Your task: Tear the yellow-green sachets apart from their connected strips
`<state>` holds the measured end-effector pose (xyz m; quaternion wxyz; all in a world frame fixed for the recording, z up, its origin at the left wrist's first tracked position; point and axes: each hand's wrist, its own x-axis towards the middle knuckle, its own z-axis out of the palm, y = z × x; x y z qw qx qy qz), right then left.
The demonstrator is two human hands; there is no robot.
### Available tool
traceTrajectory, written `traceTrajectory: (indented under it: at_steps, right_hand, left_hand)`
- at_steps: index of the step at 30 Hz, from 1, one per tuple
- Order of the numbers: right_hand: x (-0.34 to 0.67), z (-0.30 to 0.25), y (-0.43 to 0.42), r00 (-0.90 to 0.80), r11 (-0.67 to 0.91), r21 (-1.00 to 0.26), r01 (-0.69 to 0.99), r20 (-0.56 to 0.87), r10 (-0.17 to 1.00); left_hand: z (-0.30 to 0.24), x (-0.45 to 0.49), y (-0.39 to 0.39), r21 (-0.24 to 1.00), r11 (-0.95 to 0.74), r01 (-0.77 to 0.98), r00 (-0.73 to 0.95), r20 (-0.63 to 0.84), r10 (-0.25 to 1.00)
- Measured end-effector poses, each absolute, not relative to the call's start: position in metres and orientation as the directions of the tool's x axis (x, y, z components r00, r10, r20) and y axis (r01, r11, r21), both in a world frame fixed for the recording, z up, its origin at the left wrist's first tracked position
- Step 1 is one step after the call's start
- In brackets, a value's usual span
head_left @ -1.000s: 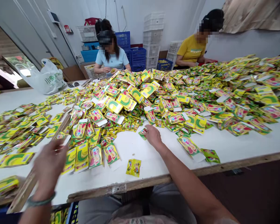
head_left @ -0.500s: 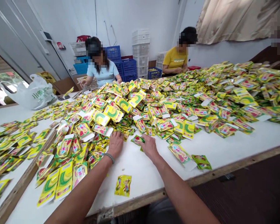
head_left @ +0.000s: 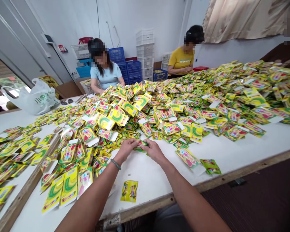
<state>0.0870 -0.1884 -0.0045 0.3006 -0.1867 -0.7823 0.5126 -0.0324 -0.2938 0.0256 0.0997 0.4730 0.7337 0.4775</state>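
Between my two hands, just above the white table, is a small green sachet with red on it. The fingers of my left hand are closed on its left end; a beaded bracelet circles that wrist. My right hand pinches the sachet's right end, and the fingertips partly cover it. Right behind the hands rises a big heap of yellow-green printed card boxes mixed with small sachets. A yellow sachet lies near the table's front edge. To the right are a flat box and a green sachet.
A wooden strip divides the table at left, with more boxes beyond it. A white plastic bag stands at the back left. Two co-workers sit across; another person is partly visible far right. Stacked crates stand behind.
My left hand has moved right from the heap's edge and now grips the sachet along with my right hand. The co-worker in light blue has lowered a raised hand toward the heap.
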Motion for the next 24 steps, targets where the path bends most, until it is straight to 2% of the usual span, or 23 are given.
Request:
traceTrajectory:
  at_steps: [4, 9, 12, 14, 17, 21, 24]
  right_hand:
    - [0.085, -0.006, -0.189, -0.762, 0.317, -0.946, -0.069, 0.255, 0.595]
    - [0.089, -0.001, -0.19, -0.775, 0.107, -0.989, -0.103, 0.147, 0.615]
    - [0.092, 0.001, -0.189, -0.68, 0.219, -0.975, -0.036, 0.185, 0.709]
    - [0.093, 0.002, -0.186, -0.596, 0.287, -0.957, 0.027, 0.215, 0.773]
    - [0.094, 0.002, -0.183, -0.54, 0.351, -0.929, 0.119, 0.237, 0.808]
    - [0.093, 0.001, -0.182, -0.512, 0.417, -0.883, 0.214, 0.262, 0.818]
    - [0.091, 0.001, -0.181, -0.526, 0.467, -0.873, 0.137, 0.336, 0.782]
  left_hand:
    - [0.013, -0.021, -0.287, 0.906, 0.037, 0.421, -0.616, 0.256, 0.745]
    - [0.013, -0.017, -0.282, 0.943, 0.049, 0.328, -0.666, 0.194, 0.72]
    - [0.023, -0.027, -0.273, 0.939, 0.089, 0.331, -0.678, 0.171, 0.715]
    - [0.029, -0.039, -0.264, 0.926, 0.122, 0.358, -0.719, 0.19, 0.668]
    - [0.03, -0.054, -0.25, 0.904, 0.159, 0.398, -0.753, 0.222, 0.62]
    - [0.022, -0.057, -0.243, 0.917, 0.132, 0.376, -0.698, 0.186, 0.692]
    - [0.017, -0.047, -0.252, 0.949, 0.077, 0.305, -0.614, 0.134, 0.777]
